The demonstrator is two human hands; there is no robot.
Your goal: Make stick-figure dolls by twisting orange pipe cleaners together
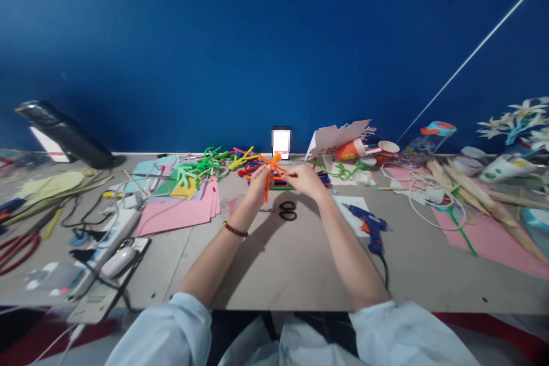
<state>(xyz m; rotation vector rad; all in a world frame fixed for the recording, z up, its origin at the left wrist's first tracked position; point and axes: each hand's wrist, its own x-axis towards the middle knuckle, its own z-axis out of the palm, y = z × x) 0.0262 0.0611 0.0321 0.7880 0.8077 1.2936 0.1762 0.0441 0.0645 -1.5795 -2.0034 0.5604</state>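
Above the middle of the desk is an orange pipe-cleaner figure (277,160), with a rounded top and several thin limbs. My left hand (257,184), with a beaded bracelet at the wrist, is closed around its lower part. From the other side my right hand (305,179) pinches the end of one orange limb between thumb and finger. Behind and below the hands lies a bundle of coloured pipe cleaners (323,179), partly covered by them. Scissors (287,211) with black handles rest on the desk just under the hands.
Pink paper (180,217) and green pipe-cleaner pieces (201,168) lie left. A blue glue gun (369,226) sits right, its cord trailing off the front edge. A phone (281,142) stands against the blue wall. A power strip (105,249) is at the left, paper cups (349,150) back right.
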